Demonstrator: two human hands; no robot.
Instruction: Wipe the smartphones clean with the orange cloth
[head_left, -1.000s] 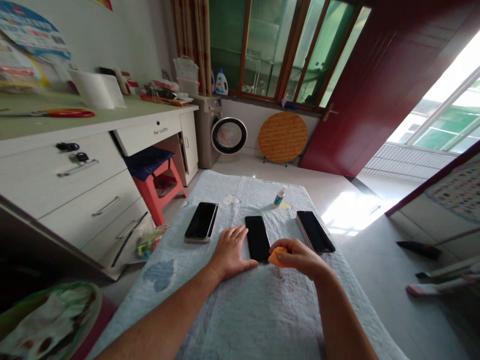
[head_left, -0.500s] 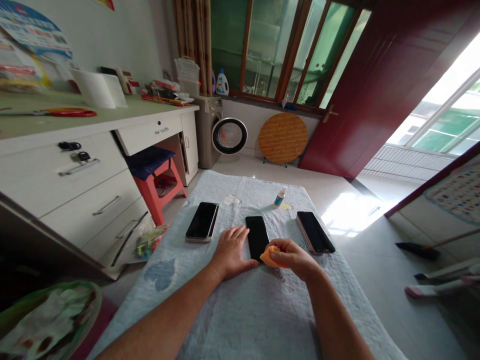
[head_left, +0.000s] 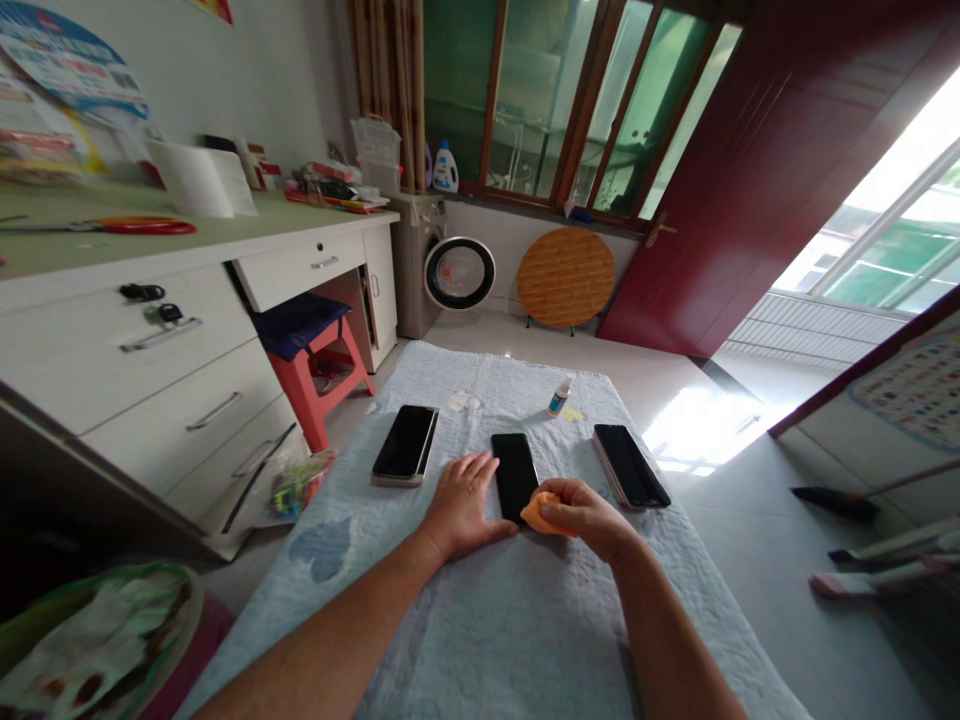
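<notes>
A black smartphone [head_left: 516,475] lies screen up on the light blue cloth [head_left: 480,640]. My left hand [head_left: 463,505] rests flat beside it, fingers stretched out and apart; its fingertips touch the phone's left edge and its thumb reaches the bottom edge. Bunched in the closed fingers of my right hand [head_left: 589,518] is an orange cloth [head_left: 546,513], pressed at the phone's lower right corner. Two stacks of phones flank it, a left stack [head_left: 406,442] and a right stack [head_left: 631,465]. Behind stands a small spray bottle [head_left: 559,397] with a blue label.
A desk with drawers [head_left: 180,370] runs along the left, with a red stool [head_left: 315,370] near it. At lower left stands a bin [head_left: 195,620]. A washing machine [head_left: 416,265] with its door open and a round wooden tabletop [head_left: 566,275] are at the back.
</notes>
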